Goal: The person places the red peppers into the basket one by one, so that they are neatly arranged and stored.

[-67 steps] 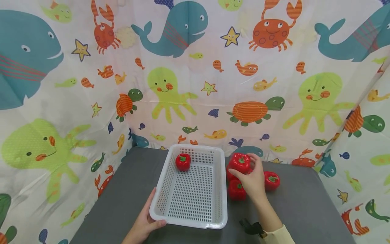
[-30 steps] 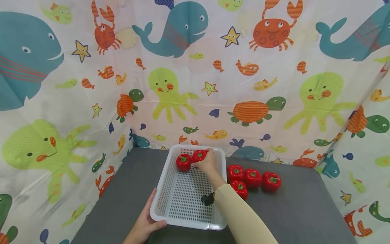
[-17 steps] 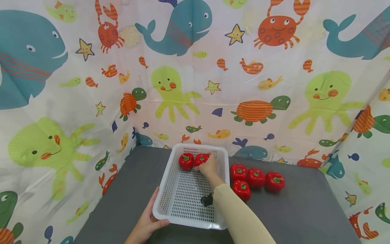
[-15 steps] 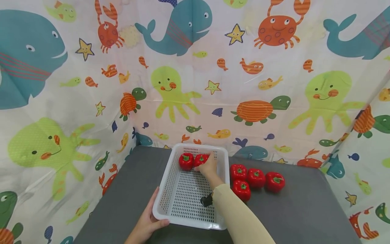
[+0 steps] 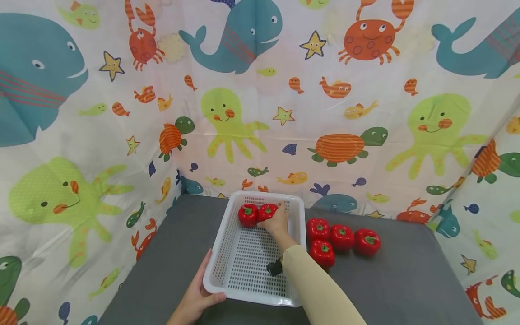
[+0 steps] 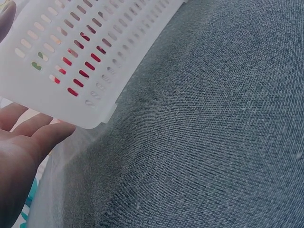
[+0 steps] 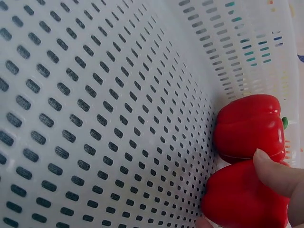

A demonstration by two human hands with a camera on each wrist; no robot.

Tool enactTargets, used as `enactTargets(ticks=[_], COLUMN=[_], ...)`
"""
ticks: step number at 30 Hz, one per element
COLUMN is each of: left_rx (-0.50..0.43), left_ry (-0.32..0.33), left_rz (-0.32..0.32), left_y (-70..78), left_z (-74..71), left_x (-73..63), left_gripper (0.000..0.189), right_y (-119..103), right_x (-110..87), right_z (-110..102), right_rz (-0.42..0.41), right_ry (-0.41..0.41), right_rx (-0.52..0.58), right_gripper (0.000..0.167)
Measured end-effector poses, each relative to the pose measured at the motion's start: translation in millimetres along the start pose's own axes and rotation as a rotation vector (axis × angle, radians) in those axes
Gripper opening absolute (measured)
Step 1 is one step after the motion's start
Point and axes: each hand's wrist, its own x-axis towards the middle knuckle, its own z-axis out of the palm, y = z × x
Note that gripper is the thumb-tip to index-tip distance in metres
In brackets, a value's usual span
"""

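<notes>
The right hand is holding a glossy red bell pepper with a green stem, its thumb and fingers closing only as far as the pepper's sides allow. About two seconds ago this pepper was above the group on the right; it is now sitting inside the white, rectangular, perforated plastic basket, near the far wall. It is lying touching, or very nearly touching, a second glossy red pepper on its left. The left hand is gripping the basket's near-left corner, thumb over the rim, fingers outside. Four further red bell peppers are standing on the dark grey tabletop, right of the basket. In this inspector's judgement, the transfer is nearing completion: the held pepper is apparently resting on the basket floor, with release still pending and four peppers remaining outside.
</notes>
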Motion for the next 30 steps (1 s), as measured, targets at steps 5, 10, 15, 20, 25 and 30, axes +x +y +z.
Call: enactTargets(ticks=[5,10,15,20,25,30], left_rx=[0.018,0.008,0.0,0.0,-0.005,-0.009], left_ry=[0.028,0.025,0.007,0.003,0.031,0.031], left_rz=[-0.004,-0.023,-0.02,-0.009,-0.035,-0.033], left_y=[0.6,0.6,0.6,0.5,0.6,-0.9], left_z=[-1.0,-1.0,0.0,-1.2,-2.1,0.1], left_x=[0.6,0.5,-1.3,-2.3,-2.6,-1.9], left_gripper=[0.115,0.115,0.114,0.114,0.113,0.115], right_y=[-7,-15,-25,-36,-46,-55], right_x=[-4.7,-10.8,-18.6,-29.3,-40.6,-53.0], right_z=[-2,-10,-23,-36,-46,-60], right_rz=[0.0,-0.015,-0.024,-0.058,-0.109,-0.158], right_ry=[0.011,0.032,0.034,0.023,0.011,-0.022], right_rx=[0.004,0.001,0.006,0.032,0.05,0.087], right_gripper=[0.115,0.113,0.11,0.109,0.109,0.109])
